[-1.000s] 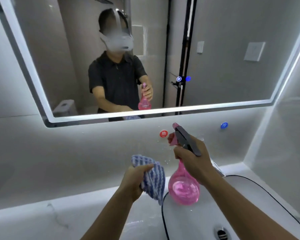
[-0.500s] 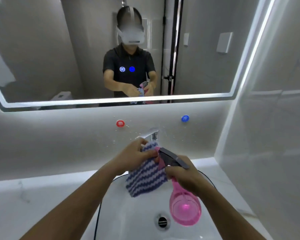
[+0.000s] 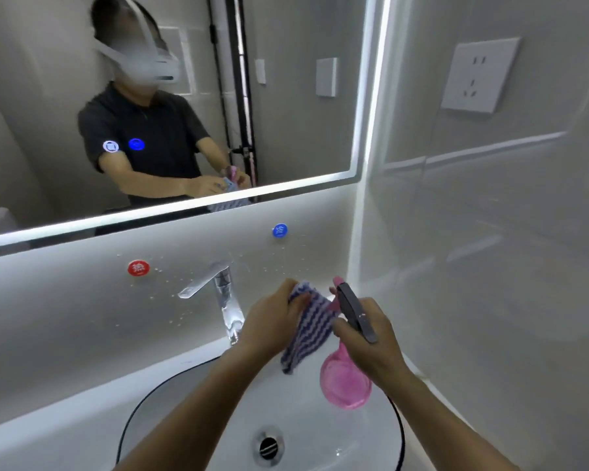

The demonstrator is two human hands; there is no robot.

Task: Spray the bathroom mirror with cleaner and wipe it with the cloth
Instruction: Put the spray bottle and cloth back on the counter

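The lit-edged bathroom mirror (image 3: 286, 107) fills the upper left and reflects a person with both hands together. Over the sink, my left hand (image 3: 272, 317) pinches the top of a blue-and-white striped cloth (image 3: 308, 329) that hangs down. My right hand (image 3: 368, 338) grips the neck of a pink spray bottle (image 3: 346, 379) with a dark trigger head, its nozzle right against the cloth. The bottle's round body hangs below my fingers.
A chrome faucet (image 3: 223, 297) stands just left of my hands above a white basin (image 3: 218, 402) with a drain (image 3: 267, 447). Red (image 3: 138, 267) and blue (image 3: 280, 230) round stickers sit on the droplet-speckled backsplash. A wall socket (image 3: 480, 76) is on the right wall.
The view has swung right and down. My hands came together over the sink, the cloth now held up against the spray nozzle, where a second ago they were apart.
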